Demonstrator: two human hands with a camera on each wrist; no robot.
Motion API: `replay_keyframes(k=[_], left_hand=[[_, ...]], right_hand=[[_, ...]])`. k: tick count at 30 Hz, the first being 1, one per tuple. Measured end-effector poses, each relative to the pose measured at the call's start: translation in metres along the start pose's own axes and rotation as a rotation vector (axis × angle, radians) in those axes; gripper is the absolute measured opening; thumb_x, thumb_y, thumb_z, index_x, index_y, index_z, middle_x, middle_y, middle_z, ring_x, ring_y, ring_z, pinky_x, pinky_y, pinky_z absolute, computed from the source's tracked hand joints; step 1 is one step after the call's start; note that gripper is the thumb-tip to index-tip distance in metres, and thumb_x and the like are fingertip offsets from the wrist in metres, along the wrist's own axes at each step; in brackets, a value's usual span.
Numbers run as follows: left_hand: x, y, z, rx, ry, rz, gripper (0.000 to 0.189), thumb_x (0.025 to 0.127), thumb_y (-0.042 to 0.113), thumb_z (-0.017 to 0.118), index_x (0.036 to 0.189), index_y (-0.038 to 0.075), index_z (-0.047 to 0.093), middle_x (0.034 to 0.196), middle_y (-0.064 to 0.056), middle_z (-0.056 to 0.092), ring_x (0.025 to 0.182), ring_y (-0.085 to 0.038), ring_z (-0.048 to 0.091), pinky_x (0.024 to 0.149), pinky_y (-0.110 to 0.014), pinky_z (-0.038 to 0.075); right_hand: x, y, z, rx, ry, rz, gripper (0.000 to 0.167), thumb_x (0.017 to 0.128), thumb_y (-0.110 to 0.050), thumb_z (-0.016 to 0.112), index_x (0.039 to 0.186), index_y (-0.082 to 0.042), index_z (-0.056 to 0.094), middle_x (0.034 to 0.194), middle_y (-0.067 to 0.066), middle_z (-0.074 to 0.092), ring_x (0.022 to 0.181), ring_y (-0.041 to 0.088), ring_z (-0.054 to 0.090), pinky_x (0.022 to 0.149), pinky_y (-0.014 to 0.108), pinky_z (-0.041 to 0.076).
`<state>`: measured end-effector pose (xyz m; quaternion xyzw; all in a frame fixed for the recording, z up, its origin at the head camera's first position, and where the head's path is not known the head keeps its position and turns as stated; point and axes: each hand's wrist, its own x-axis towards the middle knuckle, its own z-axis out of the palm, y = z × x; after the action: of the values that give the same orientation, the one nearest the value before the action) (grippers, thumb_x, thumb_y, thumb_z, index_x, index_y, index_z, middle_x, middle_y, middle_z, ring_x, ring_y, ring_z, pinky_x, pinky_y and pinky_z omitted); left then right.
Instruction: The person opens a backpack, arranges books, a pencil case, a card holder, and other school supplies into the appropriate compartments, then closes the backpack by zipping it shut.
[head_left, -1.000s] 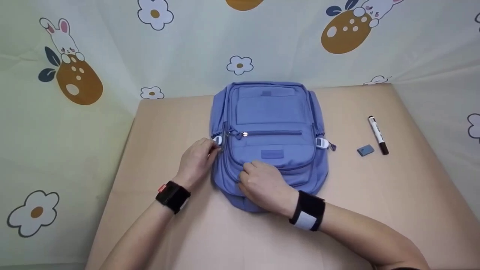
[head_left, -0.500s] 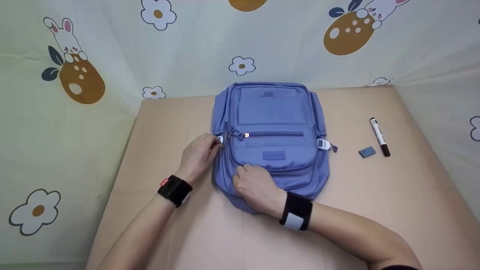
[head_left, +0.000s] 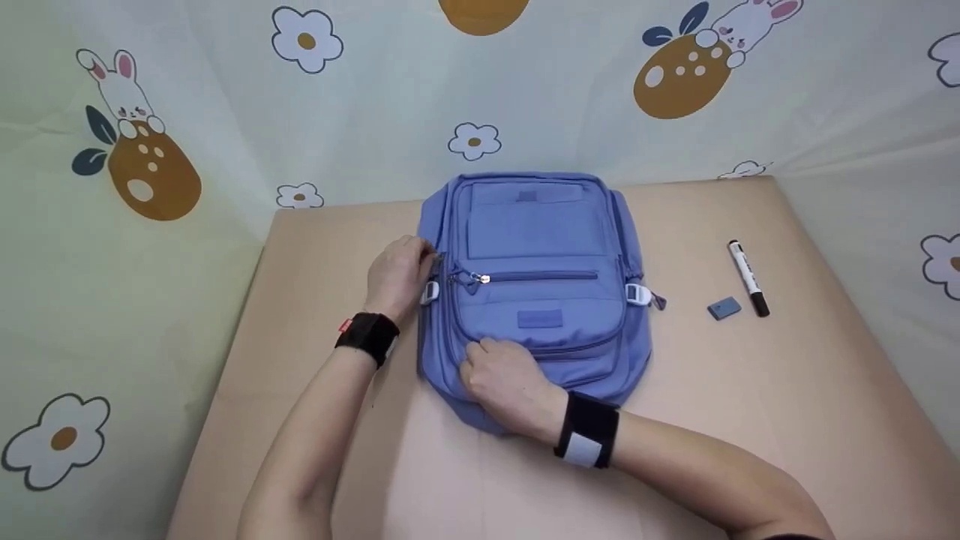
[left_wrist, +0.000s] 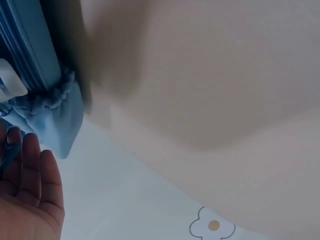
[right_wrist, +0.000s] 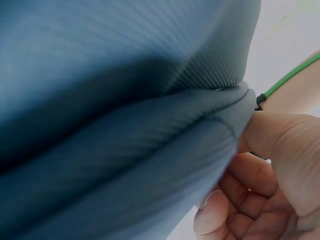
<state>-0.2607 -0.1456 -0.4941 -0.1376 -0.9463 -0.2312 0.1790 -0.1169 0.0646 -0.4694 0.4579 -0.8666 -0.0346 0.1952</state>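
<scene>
A blue backpack lies front side up on the tabletop. My left hand is at its left side, above the white buckle, and pinches a zipper pull there. In the left wrist view the dark blue pull shows among the fingers, beside the gathered side pocket. My right hand grips the fabric at the lower left of the front pocket. The right wrist view shows its thumb and curled fingers at the edge of the folded cloth.
A black-and-white marker and a small blue-grey block lie right of the backpack on the tabletop. A second white buckle hangs on the bag's right side. Patterned cloth encloses the table behind and at both sides.
My left hand has moved up along the backpack's left side with the zipper pull, from beside the white buckle to above it. My right hand has shifted slightly left, still gripping the fabric.
</scene>
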Motion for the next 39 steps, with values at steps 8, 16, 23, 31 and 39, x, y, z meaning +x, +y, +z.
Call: replay_keyframes(k=[8,16,23,31,39], left_hand=[[0.002,-0.001,0.006,0.023,-0.024,-0.049,0.013,0.100,0.017,0.067,0.106,0.006,0.071,0.097,-0.011,0.069,0.088,-0.030,0.065,0.076,-0.045,0.053],[0.000,-0.002,0.003,0.000,-0.021,-0.050,0.013,0.099,0.018,0.069,0.105,0.007,0.073,0.096,-0.010,0.070,0.087,-0.029,0.066,0.074,-0.044,0.053],[-0.006,0.002,0.001,-0.016,0.002,0.003,0.016,0.097,0.016,0.071,0.109,0.005,0.072,0.110,-0.013,0.068,0.098,-0.034,0.064,0.083,-0.047,0.053],[-0.023,0.017,-0.007,-0.102,0.011,0.016,0.023,0.098,0.012,0.066,0.120,0.006,0.070,0.119,-0.012,0.067,0.109,-0.030,0.062,0.093,-0.043,0.051],[-0.047,0.020,-0.007,-0.310,-0.076,-0.019,0.035,0.098,0.011,0.063,0.132,0.003,0.065,0.134,-0.012,0.064,0.128,-0.028,0.058,0.109,-0.041,0.044]], right_hand=[[-0.001,-0.001,0.000,0.006,0.007,0.009,0.008,0.077,-0.009,0.072,0.086,-0.008,0.073,0.083,0.004,0.062,0.072,0.020,0.058,0.055,0.032,0.048],[-0.001,0.002,0.003,0.041,0.040,0.015,0.004,0.080,-0.007,0.070,0.082,-0.010,0.071,0.081,0.003,0.060,0.073,0.020,0.059,0.055,0.032,0.050],[-0.001,0.005,0.006,0.074,0.037,0.030,0.006,0.084,-0.004,0.069,0.085,-0.008,0.074,0.082,0.003,0.061,0.073,0.019,0.060,0.055,0.031,0.053],[-0.003,0.008,0.007,0.150,0.071,0.027,0.005,0.084,-0.006,0.070,0.081,-0.009,0.072,0.082,0.002,0.062,0.072,0.019,0.058,0.055,0.031,0.052],[-0.015,0.018,-0.004,0.366,0.050,0.038,0.013,0.096,-0.016,0.068,0.085,-0.011,0.073,0.083,-0.001,0.061,0.075,0.017,0.058,0.063,0.030,0.052]])
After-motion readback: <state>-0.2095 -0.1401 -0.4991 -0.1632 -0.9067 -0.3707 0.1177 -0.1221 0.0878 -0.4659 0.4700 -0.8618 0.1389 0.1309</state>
